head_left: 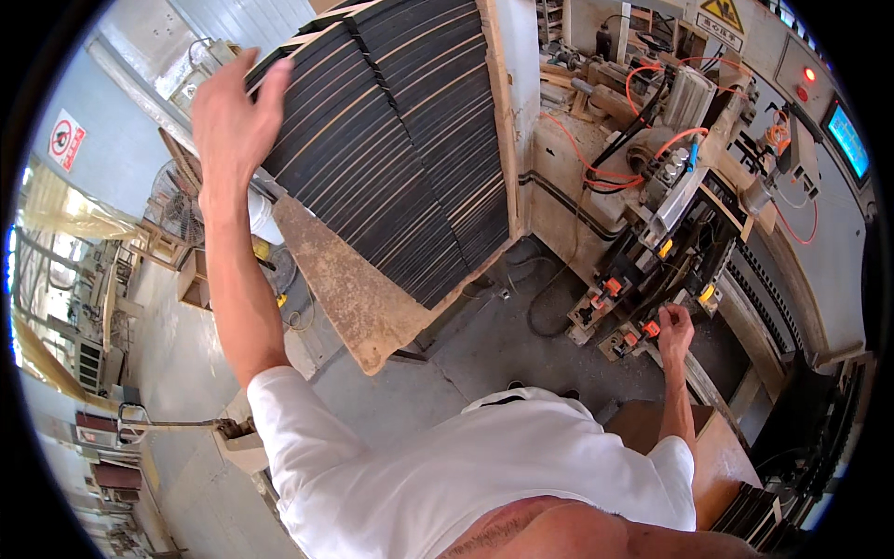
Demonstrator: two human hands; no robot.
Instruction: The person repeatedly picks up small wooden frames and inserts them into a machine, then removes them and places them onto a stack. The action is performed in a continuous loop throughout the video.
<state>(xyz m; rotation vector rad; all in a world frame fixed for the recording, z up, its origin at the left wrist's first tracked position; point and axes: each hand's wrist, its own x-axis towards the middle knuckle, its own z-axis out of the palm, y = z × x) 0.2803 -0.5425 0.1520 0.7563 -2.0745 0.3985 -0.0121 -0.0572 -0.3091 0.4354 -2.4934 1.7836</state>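
My left hand [233,121] is raised at the upper left end of a tall stack of black strips [391,121]. Its thumb and fingers are spread, next to the end of the top strips. Thin pale edges show between many of the strips, and a dark gap splits the stack lengthwise. Low on the right, my right hand [676,329] has its fingers curled together beside a red-orange clamp piece [650,329] on the machine [689,224]. Whatever those fingers may hold is hidden.
A worn board [345,289] juts out under the stack. Orange hoses [638,177] loop over the machine. A control panel with a lit screen [846,138] stands at right. Behind my right arm is a brown board [717,466]. A fan [177,200] stands at left.
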